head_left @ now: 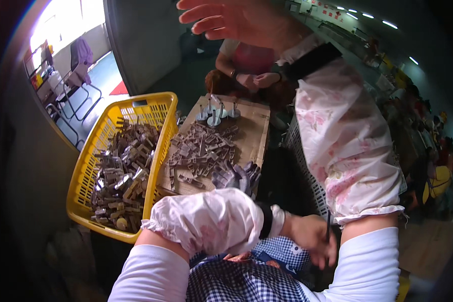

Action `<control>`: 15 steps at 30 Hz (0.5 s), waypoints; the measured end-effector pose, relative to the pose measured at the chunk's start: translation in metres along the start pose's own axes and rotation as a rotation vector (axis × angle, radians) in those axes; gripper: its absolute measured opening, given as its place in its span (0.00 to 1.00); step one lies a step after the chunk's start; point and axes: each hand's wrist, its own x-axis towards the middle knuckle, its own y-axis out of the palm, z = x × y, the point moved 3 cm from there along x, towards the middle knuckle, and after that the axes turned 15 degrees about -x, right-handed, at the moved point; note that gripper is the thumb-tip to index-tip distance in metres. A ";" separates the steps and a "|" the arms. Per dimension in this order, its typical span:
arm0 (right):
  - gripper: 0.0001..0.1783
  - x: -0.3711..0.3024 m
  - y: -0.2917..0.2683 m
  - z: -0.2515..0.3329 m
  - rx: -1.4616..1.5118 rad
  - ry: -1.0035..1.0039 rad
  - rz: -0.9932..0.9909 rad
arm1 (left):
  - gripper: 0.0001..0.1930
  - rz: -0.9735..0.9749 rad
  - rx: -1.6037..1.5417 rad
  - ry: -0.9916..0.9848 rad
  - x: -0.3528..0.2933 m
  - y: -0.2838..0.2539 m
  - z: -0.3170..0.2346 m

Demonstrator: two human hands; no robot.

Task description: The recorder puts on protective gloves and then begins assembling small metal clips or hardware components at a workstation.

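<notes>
While my right hand [236, 21] is hovering high, fingers apart, holding nothing, my left hand [309, 237] is blurring near the checked apron [226, 283]; can't tell if it's gripping the dark strip [328, 225] at its fingers. I'd be pinching lightly, lifting my left sleeve [221, 219] clear of the gloves [236, 177].

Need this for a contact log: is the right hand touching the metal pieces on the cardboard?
Apart: the head view shows the right hand at the top edge, clear of the metal pieces.

Right hand [236, 21]: higher than the cardboard [251, 123], fingers spread
Left hand [311, 237]: cardboard's near side, blurred
</notes>
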 end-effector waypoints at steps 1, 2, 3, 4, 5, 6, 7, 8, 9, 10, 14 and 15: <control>0.24 -0.005 0.002 -0.003 -0.006 0.061 -0.026 | 0.12 -0.139 -0.039 0.079 -0.001 -0.016 -0.001; 0.24 -0.008 0.001 -0.005 0.001 0.063 -0.017 | 0.13 -0.153 -0.031 0.130 -0.006 -0.029 -0.012; 0.24 -0.010 0.001 -0.007 0.007 0.057 -0.027 | 0.13 -0.199 -0.019 0.163 -0.013 -0.038 -0.019; 0.23 -0.012 -0.001 -0.010 0.006 0.049 -0.042 | 0.13 -0.222 0.005 0.162 -0.019 -0.041 -0.030; 0.23 -0.014 -0.001 -0.013 0.006 0.046 -0.037 | 0.13 -0.246 0.030 0.161 -0.023 -0.042 -0.038; 0.23 -0.017 -0.001 -0.016 0.025 0.045 -0.038 | 0.13 -0.250 0.033 0.162 -0.024 -0.043 -0.039; 0.23 -0.019 0.000 -0.019 0.045 0.043 -0.041 | 0.13 -0.272 0.095 0.224 -0.025 -0.044 -0.042; 0.23 -0.018 0.001 -0.023 0.046 0.039 -0.039 | 0.13 -0.291 0.158 0.285 -0.026 -0.045 -0.044; 0.23 -0.018 0.003 -0.025 0.081 0.029 -0.020 | 0.13 -0.293 0.160 0.284 -0.029 -0.047 -0.046; 0.23 -0.021 0.004 -0.033 0.120 0.030 -0.008 | 0.14 -0.330 0.151 0.228 -0.032 -0.052 -0.044; 0.23 -0.024 0.007 -0.038 0.142 0.078 -0.069 | 0.15 -0.365 0.091 0.259 -0.035 -0.068 -0.032; 0.25 -0.028 0.008 -0.040 0.052 0.061 -0.106 | 0.16 -0.369 0.093 0.324 -0.037 -0.066 -0.035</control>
